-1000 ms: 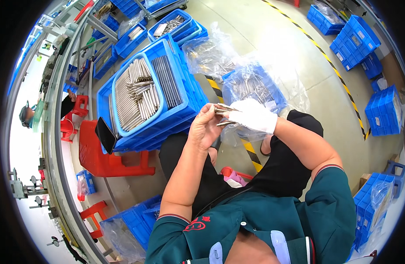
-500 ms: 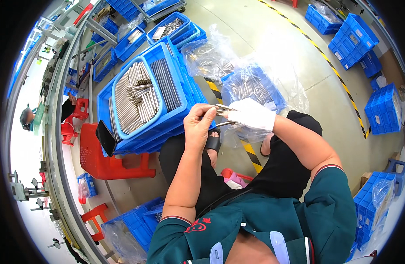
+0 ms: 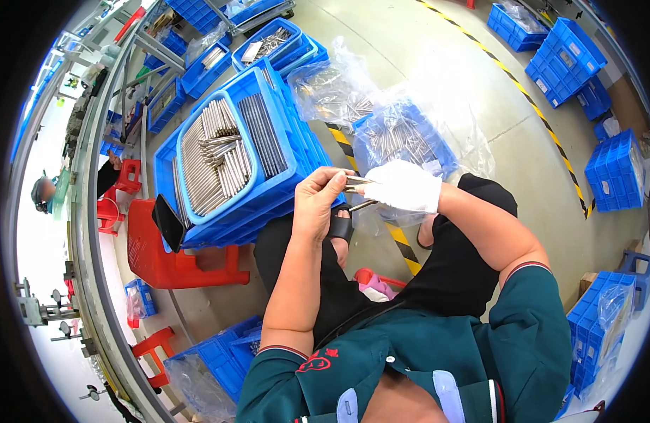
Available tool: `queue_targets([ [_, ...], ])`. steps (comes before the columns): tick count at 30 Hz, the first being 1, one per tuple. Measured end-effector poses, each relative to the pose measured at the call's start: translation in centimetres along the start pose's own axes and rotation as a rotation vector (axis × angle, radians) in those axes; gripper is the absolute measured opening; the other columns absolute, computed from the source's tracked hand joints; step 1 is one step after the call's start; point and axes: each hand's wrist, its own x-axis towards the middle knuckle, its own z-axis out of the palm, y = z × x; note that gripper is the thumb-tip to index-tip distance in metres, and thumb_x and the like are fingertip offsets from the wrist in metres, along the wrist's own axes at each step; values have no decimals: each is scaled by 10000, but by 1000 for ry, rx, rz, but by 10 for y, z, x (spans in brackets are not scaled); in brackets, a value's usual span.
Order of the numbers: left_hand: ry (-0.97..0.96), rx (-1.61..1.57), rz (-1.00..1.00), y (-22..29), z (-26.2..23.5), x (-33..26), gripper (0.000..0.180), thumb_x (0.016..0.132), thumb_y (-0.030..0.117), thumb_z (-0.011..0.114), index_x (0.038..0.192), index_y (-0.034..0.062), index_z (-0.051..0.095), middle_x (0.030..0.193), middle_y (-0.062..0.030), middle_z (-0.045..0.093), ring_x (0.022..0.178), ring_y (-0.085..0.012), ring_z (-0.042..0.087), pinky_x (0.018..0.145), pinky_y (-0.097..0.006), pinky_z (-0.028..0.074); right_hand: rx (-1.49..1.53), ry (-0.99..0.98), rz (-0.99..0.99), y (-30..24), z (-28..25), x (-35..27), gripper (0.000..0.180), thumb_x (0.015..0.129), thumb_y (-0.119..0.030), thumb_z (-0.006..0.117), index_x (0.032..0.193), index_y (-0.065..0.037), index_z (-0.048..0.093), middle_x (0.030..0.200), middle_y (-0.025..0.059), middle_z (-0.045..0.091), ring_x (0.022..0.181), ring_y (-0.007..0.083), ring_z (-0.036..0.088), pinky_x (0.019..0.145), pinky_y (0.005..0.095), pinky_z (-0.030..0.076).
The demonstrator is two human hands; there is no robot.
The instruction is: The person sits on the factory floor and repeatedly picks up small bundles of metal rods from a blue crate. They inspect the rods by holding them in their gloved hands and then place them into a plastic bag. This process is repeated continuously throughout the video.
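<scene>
My left hand (image 3: pixel 323 201) is bare and raised in front of my knees, forearm running up from the lower edge, wrist bent, thumb and fingertips pinched narrow on the end of a few thin metal rods (image 3: pixel 354 189). My right hand (image 3: pixel 404 186) wears a white glove and comes in from the right, closed around the other end of the same rods, so the two hands meet just beside each other with the rods bridging them. One rod sticks out lower, below the glove.

Left of my hands, a blue crate (image 3: pixel 233 158) sits tilted on a red stool (image 3: pixel 171 257), its near corner almost touching my left fingers. Inside it, grey rods lie in rows along the left wall and far side, with a looser heap in the middle. Beyond my hands, a smaller blue bin (image 3: pixel 402 137) lined with clear plastic holds more rods. A second plastic bag (image 3: pixel 332 92) of rods lies on the floor behind it.
</scene>
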Motion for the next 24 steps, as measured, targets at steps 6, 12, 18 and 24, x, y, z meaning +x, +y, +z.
queue_targets([
  [6,-35,-45,-15,5,-3,-1,169,852,88,659,963,-39,656,892,-90,667,771,-144,615,755,-277,481,-131,-2,46,-9,-1,-2,452,893,-466,495,819,-43,633,708,156,595,668,304,570,620,383,433],
  [12,-90,16,-46,3,-8,0,170,848,87,663,955,-45,654,870,-112,670,777,-154,639,763,-284,485,-137,-10,-18,-7,1,-3,469,914,-481,442,823,-60,627,770,165,612,763,348,586,682,406,450],
  [18,-35,52,-3,5,1,-3,176,873,118,642,942,-43,640,845,-92,661,755,-135,623,738,-256,471,-169,49,14,-8,6,-1,488,914,-483,437,803,-47,627,774,171,610,762,348,581,674,410,441],
  [24,192,116,170,5,-2,3,176,915,164,594,934,-8,631,823,-33,610,726,-79,520,670,-218,414,1,-16,-49,14,-9,2,407,890,-410,537,824,-18,629,721,144,586,669,257,552,637,357,431],
])
